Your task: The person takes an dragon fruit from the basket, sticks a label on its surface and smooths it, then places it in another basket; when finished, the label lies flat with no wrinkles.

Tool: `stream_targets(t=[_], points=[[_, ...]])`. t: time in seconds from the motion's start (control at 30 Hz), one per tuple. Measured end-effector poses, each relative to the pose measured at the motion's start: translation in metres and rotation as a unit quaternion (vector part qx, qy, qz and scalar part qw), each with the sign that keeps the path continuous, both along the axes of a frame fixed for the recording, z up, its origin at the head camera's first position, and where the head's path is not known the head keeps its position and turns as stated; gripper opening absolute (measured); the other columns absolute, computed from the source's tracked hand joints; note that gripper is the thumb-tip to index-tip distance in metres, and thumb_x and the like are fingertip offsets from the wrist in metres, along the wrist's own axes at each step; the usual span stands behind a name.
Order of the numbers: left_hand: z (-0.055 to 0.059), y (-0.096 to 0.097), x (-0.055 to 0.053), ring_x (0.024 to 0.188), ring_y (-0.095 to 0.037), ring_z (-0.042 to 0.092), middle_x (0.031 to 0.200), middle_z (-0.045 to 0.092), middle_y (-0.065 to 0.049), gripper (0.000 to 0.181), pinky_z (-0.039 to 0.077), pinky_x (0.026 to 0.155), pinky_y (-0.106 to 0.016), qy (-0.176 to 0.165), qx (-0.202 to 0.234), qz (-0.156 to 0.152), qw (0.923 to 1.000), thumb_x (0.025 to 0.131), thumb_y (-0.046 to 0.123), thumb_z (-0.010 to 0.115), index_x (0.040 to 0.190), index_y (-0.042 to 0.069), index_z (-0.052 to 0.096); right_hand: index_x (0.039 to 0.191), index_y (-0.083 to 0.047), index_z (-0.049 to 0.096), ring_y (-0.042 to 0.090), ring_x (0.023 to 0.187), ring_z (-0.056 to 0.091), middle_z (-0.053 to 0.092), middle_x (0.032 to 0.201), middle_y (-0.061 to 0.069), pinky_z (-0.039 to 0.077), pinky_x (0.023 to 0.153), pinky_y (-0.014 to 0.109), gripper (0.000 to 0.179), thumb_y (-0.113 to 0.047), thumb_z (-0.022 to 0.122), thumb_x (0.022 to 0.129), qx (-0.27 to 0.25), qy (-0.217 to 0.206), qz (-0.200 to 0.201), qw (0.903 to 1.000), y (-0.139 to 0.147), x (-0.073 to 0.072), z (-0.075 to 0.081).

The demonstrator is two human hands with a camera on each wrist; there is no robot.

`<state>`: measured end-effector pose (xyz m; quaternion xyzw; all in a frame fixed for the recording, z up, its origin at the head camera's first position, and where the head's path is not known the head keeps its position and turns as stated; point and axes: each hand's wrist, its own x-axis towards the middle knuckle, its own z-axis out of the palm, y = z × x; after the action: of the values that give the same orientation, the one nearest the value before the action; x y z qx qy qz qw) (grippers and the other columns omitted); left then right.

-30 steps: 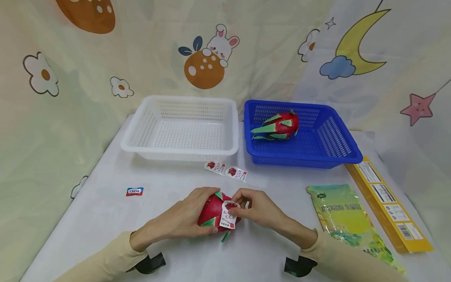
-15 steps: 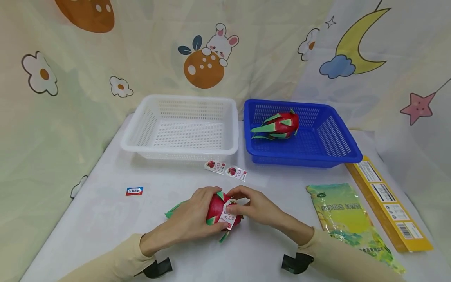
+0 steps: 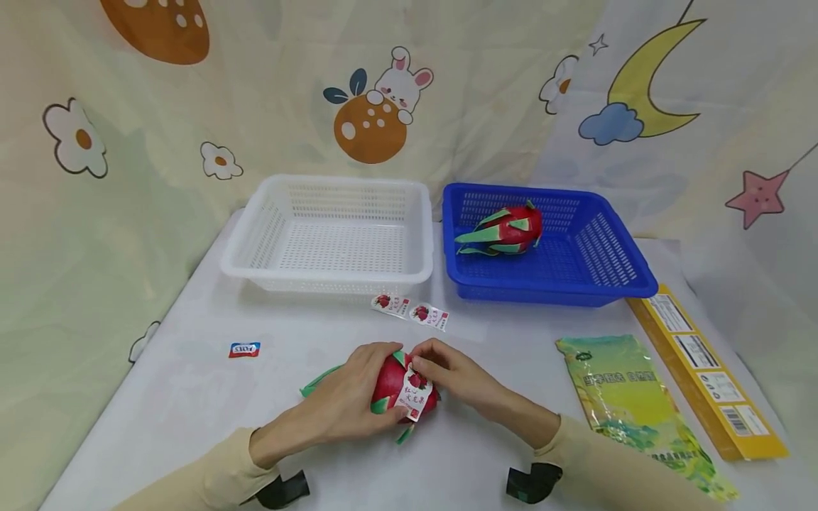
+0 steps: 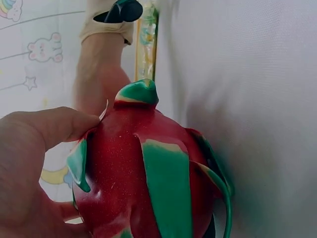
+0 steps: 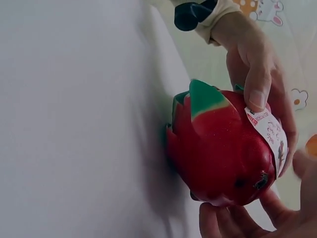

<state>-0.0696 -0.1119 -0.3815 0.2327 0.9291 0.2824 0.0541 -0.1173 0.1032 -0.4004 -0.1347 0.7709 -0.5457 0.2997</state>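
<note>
A red dragon fruit with green scales (image 3: 387,382) lies on its side at the front of the table. My left hand (image 3: 339,401) grips it from the left, and its thumb (image 5: 257,91) presses the lower end of a white printed sticker (image 3: 414,399) on the peel. At the fruit's right end, my right hand (image 3: 463,376) curls its fingers (image 5: 210,218) against the underside. Its thumb is by the sticker's upper edge in the head view. In the left wrist view the fruit (image 4: 119,163) fills the middle, and only the sticker's edge shows.
Behind stand a white basket (image 3: 326,273) and a blue basket (image 3: 549,292) with another dragon fruit (image 3: 508,228) inside. Two more stickers (image 3: 409,311) lie before them. A small red-and-blue label (image 3: 244,349) is at left; a green-yellow packet (image 3: 629,397) and yellow box (image 3: 709,376) are at right.
My right thumb has moved off the sticker's face to its upper edge, uncovering more print. My left hand has shifted right along the fruit, and a green leaf tip now shows behind it.
</note>
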Motion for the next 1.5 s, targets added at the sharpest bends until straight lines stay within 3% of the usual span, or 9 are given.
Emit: stream_targets(t=[0.2, 0.43, 0.93, 1.03, 1.17, 1.23, 1.3, 1.37, 1.5], points=[[0.000, -0.004, -0.002, 0.119, -0.016, 0.048, 0.136, 0.049, -0.005, 0.082, 0.058, 0.078, -0.028, 0.004, 0.001, -0.012, 0.9999, 0.075, 0.043, 0.077, 0.141, 0.012, 0.039, 0.132, -0.013, 0.042, 0.026, 0.129, 0.047, 0.052, 0.133, 0.005, 0.051, 0.096, 0.035, 0.064, -0.028, 0.078, 0.082, 0.010, 0.044, 0.065, 0.9968, 0.005, 0.003, -0.002], [0.001, -0.007, -0.004, 0.118, -0.016, 0.048, 0.136, 0.048, -0.005, 0.084, 0.058, 0.078, -0.028, -0.004, -0.001, -0.038, 0.9993, 0.075, 0.039, 0.076, 0.143, 0.009, 0.037, 0.136, -0.013, 0.038, 0.027, 0.133, 0.044, 0.048, 0.137, 0.005, 0.050, 0.100, 0.033, 0.072, -0.022, 0.080, 0.079, -0.015, 0.066, 0.112, 0.9914, 0.011, 0.001, -0.009], [0.002, -0.017, -0.011, 0.122, -0.015, 0.044, 0.141, 0.044, -0.003, 0.089, 0.057, 0.083, -0.030, -0.055, 0.032, -0.050, 0.9967, 0.075, 0.042, 0.078, 0.147, 0.012, 0.033, 0.137, -0.016, 0.038, 0.027, 0.135, 0.043, 0.046, 0.140, 0.004, 0.049, 0.102, 0.031, 0.072, -0.023, 0.080, 0.080, -0.017, 0.069, 0.138, 0.9878, 0.016, -0.005, -0.008], [0.009, -0.029, -0.019, 0.125, -0.020, 0.047, 0.143, 0.045, -0.005, 0.093, 0.057, 0.083, -0.033, -0.075, 0.056, -0.027, 0.9952, 0.076, 0.049, 0.077, 0.149, 0.014, 0.032, 0.137, -0.014, 0.038, 0.028, 0.135, 0.043, 0.046, 0.140, 0.005, 0.049, 0.102, 0.031, 0.071, -0.021, 0.080, 0.080, -0.017, 0.069, 0.139, 0.9877, 0.015, -0.006, -0.008], [0.032, -0.062, -0.046, 0.119, -0.026, 0.055, 0.137, 0.054, -0.008, 0.081, 0.058, 0.078, -0.037, -0.015, 0.089, 0.059, 0.9942, 0.081, 0.047, 0.075, 0.145, 0.011, 0.040, 0.138, -0.014, 0.038, 0.028, 0.135, 0.043, 0.046, 0.141, 0.005, 0.049, 0.102, 0.032, 0.072, -0.021, 0.080, 0.080, -0.009, 0.060, 0.135, 0.9889, 0.014, -0.007, -0.008], [0.045, -0.087, -0.069, 0.116, -0.029, 0.056, 0.133, 0.057, -0.012, 0.070, 0.057, 0.079, -0.042, 0.032, 0.101, 0.117, 0.9875, 0.086, 0.042, 0.071, 0.141, 0.007, 0.045, 0.138, -0.015, 0.037, 0.029, 0.135, 0.043, 0.045, 0.141, 0.005, 0.049, 0.102, 0.033, 0.072, -0.021, 0.080, 0.080, -0.002, 0.057, 0.133, 0.9895, 0.014, -0.007, -0.007], [0.057, -0.116, -0.094, 0.121, -0.033, 0.053, 0.134, 0.055, -0.015, 0.066, 0.053, 0.088, -0.048, 0.046, 0.104, 0.180, 0.9771, 0.090, 0.043, 0.065, 0.140, 0.006, 0.045, 0.138, -0.015, 0.037, 0.029, 0.136, 0.042, 0.045, 0.141, 0.005, 0.049, 0.101, 0.034, 0.073, -0.021, 0.080, 0.080, 0.004, 0.055, 0.132, 0.9898, 0.014, -0.007, -0.006], [0.061, -0.145, -0.121, 0.129, -0.038, 0.044, 0.141, 0.048, -0.019, 0.072, 0.044, 0.098, -0.056, 0.028, 0.109, 0.237, 0.9649, 0.092, 0.049, 0.059, 0.145, 0.005, 0.038, 0.139, -0.016, 0.036, 0.030, 0.136, 0.042, 0.044, 0.142, 0.005, 0.049, 0.102, 0.035, 0.074, -0.020, 0.080, 0.080, 0.008, 0.054, 0.134, 0.9895, 0.014, -0.008, -0.004], [0.053, -0.198, -0.168, 0.140, -0.047, 0.025, 0.156, 0.022, -0.027, 0.097, 0.027, 0.109, -0.066, -0.095, 0.101, 0.308, 0.9411, 0.090, 0.062, 0.051, 0.153, 0.001, 0.011, 0.145, -0.015, 0.029, 0.031, 0.138, 0.038, 0.040, 0.146, 0.006, 0.049, 0.102, 0.036, 0.082, -0.022, 0.080, 0.080, 0.013, 0.057, 0.148, 0.9873, 0.011, -0.009, 0.001]])
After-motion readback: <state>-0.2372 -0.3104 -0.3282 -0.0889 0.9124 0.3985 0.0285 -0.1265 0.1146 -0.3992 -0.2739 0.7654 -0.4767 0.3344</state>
